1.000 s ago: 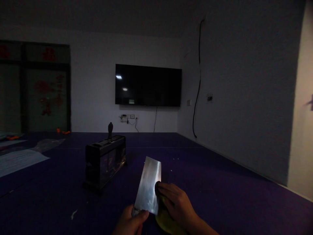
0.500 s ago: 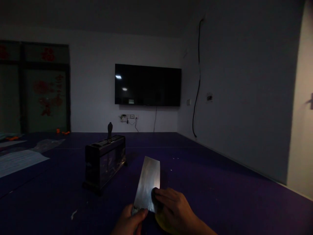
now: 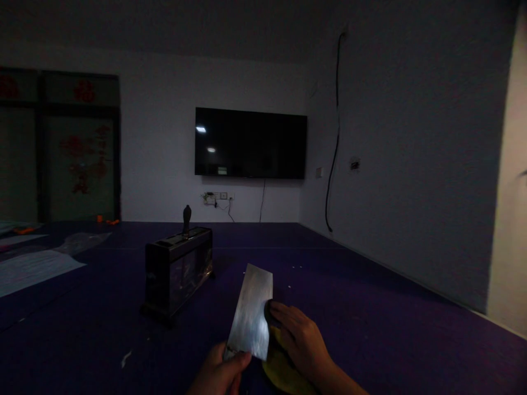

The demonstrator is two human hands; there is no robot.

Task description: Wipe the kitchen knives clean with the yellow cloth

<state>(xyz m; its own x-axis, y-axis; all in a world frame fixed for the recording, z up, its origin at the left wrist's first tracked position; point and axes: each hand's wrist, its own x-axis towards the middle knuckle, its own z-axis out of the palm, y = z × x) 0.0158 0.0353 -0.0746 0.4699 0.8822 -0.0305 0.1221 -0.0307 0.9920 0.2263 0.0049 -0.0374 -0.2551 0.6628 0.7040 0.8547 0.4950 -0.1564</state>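
My left hand (image 3: pixel 218 376) is closed around the handle end of a broad steel cleaver (image 3: pixel 250 312), whose flat blade points up and away from me. My right hand (image 3: pixel 300 340) presses a yellow cloth (image 3: pixel 280 368) against the blade's right edge, fingers curled over the cloth. Both hands are at the bottom centre of the head view, above a dark purple floor (image 3: pixel 370 307). To the left and further off stands a dark knife block (image 3: pixel 178 269) with one dark handle (image 3: pixel 187 218) sticking up from its top.
A black wall television (image 3: pixel 251 142) hangs on the far wall above a socket with cables (image 3: pixel 218 198). A black cable (image 3: pixel 332 142) runs down the right wall. Pale sheets and plastic (image 3: pixel 37 263) lie on the floor at left. Dark glass doors (image 3: pixel 61 148) stand at far left.
My right hand with the cloth slid down the blade's edge and has come back up along it. The cleaver and left hand stay almost still.
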